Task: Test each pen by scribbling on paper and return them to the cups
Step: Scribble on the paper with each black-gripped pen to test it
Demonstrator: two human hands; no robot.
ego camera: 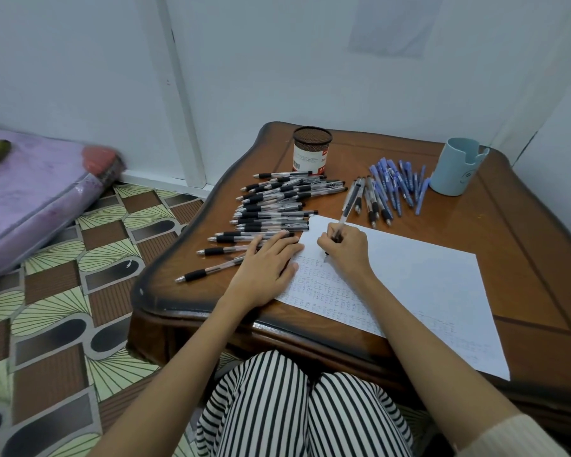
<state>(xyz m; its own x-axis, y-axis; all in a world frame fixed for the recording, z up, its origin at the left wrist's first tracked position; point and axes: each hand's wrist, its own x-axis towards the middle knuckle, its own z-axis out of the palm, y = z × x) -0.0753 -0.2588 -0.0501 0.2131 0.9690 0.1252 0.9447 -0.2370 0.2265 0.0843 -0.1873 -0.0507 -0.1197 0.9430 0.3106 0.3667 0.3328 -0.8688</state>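
A white sheet of paper [419, 275] lies on the low wooden table [515, 245], its left part covered with rows of small scribbles. My right hand [346, 249] grips a clear black-grip pen [343, 219] with its tip on the paper. My left hand [267, 262] lies flat across the sheet's left edge and the nearest pens. Several black-grip pens [274, 206] are spread in a pile to the left. A heap of blue pens [396, 186] lies at the back. A black mesh cup [311, 153] and a light blue cup [457, 166] stand behind the piles.
The table stands in a corner of white walls. A purple mattress [30, 199] lies on the patterned floor [53, 324] to the left. My knees in striped trousers [297, 407] are under the table's front edge.
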